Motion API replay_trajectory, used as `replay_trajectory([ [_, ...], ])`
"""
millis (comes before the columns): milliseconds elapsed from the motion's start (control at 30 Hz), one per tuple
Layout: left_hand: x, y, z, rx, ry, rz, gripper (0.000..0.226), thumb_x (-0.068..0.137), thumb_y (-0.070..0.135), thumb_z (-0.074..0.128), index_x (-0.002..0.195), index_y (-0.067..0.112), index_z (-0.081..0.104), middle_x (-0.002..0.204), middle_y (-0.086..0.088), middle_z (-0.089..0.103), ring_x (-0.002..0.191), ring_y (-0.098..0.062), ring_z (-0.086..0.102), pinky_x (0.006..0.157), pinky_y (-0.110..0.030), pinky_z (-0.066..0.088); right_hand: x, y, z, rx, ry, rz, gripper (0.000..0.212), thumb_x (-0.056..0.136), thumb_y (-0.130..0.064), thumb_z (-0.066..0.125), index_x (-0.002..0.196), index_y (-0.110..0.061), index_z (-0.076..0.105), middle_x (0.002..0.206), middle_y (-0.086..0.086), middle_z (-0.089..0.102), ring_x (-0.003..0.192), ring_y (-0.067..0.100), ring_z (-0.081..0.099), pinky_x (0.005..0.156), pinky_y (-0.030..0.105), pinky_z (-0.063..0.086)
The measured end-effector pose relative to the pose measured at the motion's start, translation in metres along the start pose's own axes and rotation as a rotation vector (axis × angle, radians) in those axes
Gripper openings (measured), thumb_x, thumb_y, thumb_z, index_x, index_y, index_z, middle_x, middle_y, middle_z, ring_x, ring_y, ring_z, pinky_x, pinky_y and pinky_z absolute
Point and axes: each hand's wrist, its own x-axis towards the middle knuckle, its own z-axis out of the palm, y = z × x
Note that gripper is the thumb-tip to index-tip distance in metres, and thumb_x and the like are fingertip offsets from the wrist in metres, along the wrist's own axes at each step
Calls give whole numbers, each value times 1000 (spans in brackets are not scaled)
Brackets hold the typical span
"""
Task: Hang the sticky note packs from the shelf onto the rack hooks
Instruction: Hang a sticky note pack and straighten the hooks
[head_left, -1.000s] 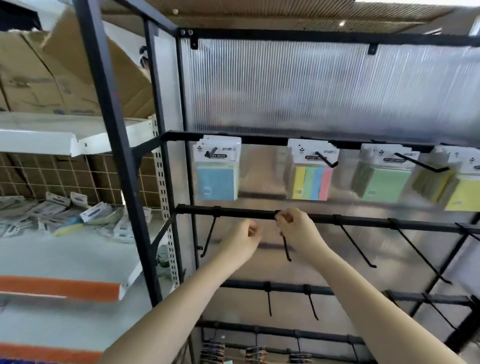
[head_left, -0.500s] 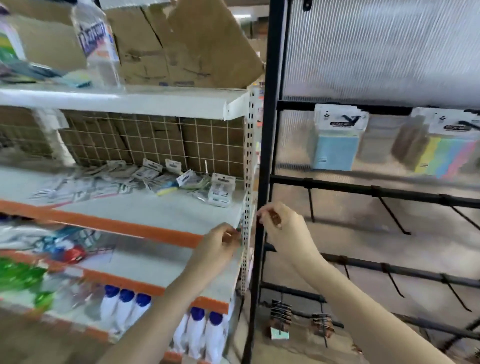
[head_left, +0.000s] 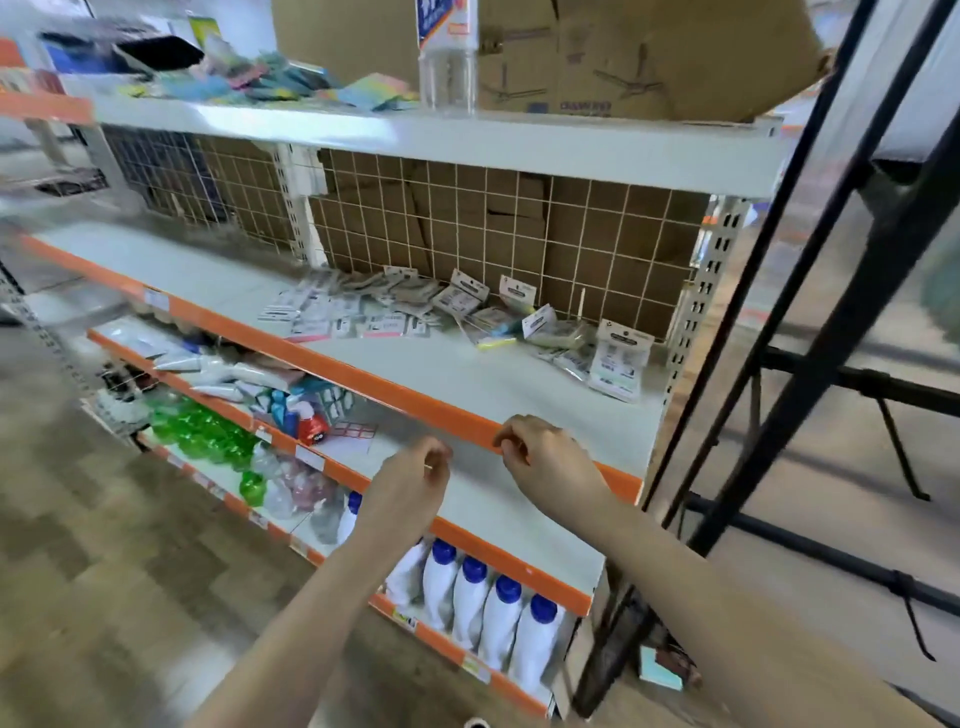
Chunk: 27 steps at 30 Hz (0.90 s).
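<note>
Store shelving fills the view, white boards edged in orange, with a wire grid behind. On the middle shelf (head_left: 519, 384) lies a loose heap of sticky note packs (head_left: 457, 317), spread from the centre toward the right post, one pack (head_left: 619, 364) lying apart at the right end. Black rack (head_left: 852, 322) bars stand just to the right; the one hook (head_left: 901, 457) visible on them is bare. Judging from this, many packs are left to hang, and what is already hung cannot be seen from here.

Both hands hover in front of the shelf's orange edge, below the heap and touching no pack. The left hand (head_left: 415, 480) has its fingers curled in loosely and holds nothing I can make out. The right hand (head_left: 545, 457) is likewise curled, fingertips drawn together, empty as far as shows.
</note>
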Motion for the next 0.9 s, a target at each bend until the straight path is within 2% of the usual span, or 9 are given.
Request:
replay_trajectory([
  [233, 69, -42, -16, 99, 43, -11, 16, 95, 13, 46, 105, 13, 58, 94, -4, 66, 86, -24, 61, 78, -43, 51, 89, 5, 55, 23, -56, 32, 20, 96, -22, 42, 103, -22, 60, 108, -7, 61, 98, 16, 56, 83, 35, 47],
  [433, 137, -72, -25, 197, 18, -60, 13, 96, 17, 43, 100, 12, 55, 90, -5, 63, 82, -27, 59, 71, -39, 49, 170, 0, 91, 48, -128, 66, 20, 94, -18, 43, 103, -21, 62, 111, -3, 61, 102, 18, 57, 86, 34, 46],
  [667, 201, -111, -32, 217, 25, -77, 27, 96, 13, 42, 118, 16, 57, 116, -4, 62, 102, -22, 59, 78, -32, 48, 239, 1, 123, -22, -156, 87, 22, 95, -18, 44, 109, -16, 61, 116, 4, 56, 111, 23, 53, 92, 35, 44],
  [800, 239, -133, -34, 236, 52, -55, 32, 93, 8, 44, 122, 13, 59, 123, -7, 59, 112, -25, 53, 89, -35, 45, 265, 6, 148, -92, -155, 122, 25, 95, -18, 44, 115, -18, 59, 122, 2, 53, 118, 22, 46, 97, 34, 40],
  [900, 268, -149, -32, 281, 65, 29, 34, 92, 6, 46, 123, 11, 58, 122, -10, 59, 115, -27, 50, 90, -35, 41, 283, 8, 166, -127, -108, 168, 26, 96, -20, 43, 116, -20, 58, 123, 1, 53, 118, 21, 45, 96, 33, 39],
])
